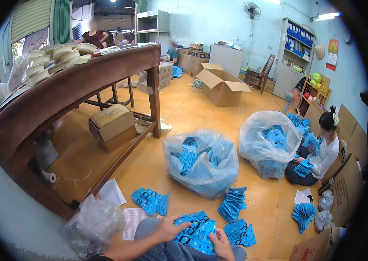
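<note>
Low in the view, a fanned bunch of blue printed packets [196, 235] with dark square outlines lies across my lap. My left hand [169, 229] grips its left side, thumb on top. On the lower right edge, my right hand [221, 244] is closed with its thumb over the front. Just beyond my left hand, a flat pile of the same packets [150, 201] rests on the tiled floor. To the right of the held bunch sit a tall stack [232, 204] and a lower spread pile [240, 232]. What the packets contain cannot be seen.
Two clear plastic bags [201, 187] [264, 161] bulge with blue packets ahead. A seated co-worker [323, 152] handles packets at right. A brown table [75, 87] stands at left. Crumpled plastic [97, 219] lies near my left arm; an open carton [221, 91] stands farther back.
</note>
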Motion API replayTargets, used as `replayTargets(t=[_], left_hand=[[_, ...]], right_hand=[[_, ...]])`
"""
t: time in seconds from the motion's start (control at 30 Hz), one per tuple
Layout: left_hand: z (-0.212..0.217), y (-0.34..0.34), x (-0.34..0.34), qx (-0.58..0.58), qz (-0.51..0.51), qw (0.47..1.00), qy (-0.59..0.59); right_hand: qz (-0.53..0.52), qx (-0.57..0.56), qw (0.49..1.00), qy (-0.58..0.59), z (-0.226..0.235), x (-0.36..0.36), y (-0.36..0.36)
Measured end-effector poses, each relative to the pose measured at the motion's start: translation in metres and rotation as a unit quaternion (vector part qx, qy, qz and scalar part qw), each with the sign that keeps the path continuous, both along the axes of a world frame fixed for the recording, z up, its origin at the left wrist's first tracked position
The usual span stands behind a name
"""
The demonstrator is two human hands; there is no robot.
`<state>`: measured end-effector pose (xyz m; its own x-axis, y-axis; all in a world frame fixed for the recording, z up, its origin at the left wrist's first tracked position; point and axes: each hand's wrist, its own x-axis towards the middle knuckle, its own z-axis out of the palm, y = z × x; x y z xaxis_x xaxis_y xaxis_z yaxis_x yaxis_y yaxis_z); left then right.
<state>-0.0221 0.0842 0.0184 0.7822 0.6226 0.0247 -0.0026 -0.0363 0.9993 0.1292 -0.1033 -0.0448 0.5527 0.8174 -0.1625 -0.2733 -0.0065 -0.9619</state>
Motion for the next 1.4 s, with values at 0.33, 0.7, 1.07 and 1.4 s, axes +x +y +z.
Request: replayTargets(t=[0.33,0.7,1.07,1.4], left_hand=[[0.0,0.01,0.055,-0.005,0.084,0.996,0.008],[0.041,-0.002,0.05,0.066,-0.013,0.998,-0.009],[0.045,-0.028,0.052,0.019,0.038,0.996,-0.075],[0.054,-0.038,0.045,0.053,0.061,0.99,-0.111]], right_hand=[[-0.252,0.177,0.946,-0.104,0.02,0.004,0.035],[-0.186,0.005,0.974,-0.128,0.087,0.018,0.019],[-0.295,0.156,0.937,-0.104,0.094,0.005,0.008],[-0.27,0.148,0.944,-0.116,0.096,0.005,-0.003]])
